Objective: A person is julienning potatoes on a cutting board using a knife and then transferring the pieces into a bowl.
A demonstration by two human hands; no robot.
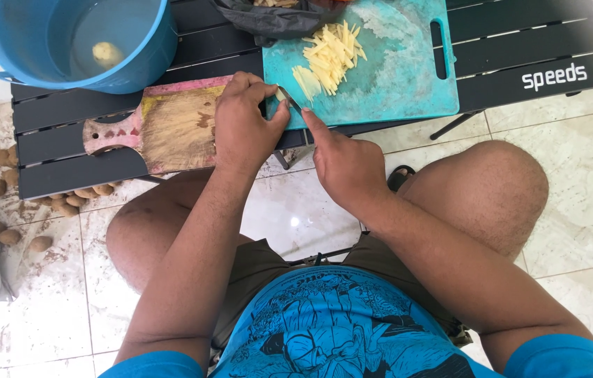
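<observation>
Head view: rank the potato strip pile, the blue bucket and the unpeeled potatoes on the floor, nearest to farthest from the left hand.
From the left hand:
1. Potato strip pile, just up and right on the teal cutting board.
2. Blue bucket, far up-left on the black table.
3. Unpeeled potatoes, farthest, on the floor at the left edge.

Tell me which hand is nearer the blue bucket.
Left. The left hand rests at the teal cutting board's near-left corner, toward the blue bucket; the right hand sits farther right, holding a knife.
</observation>
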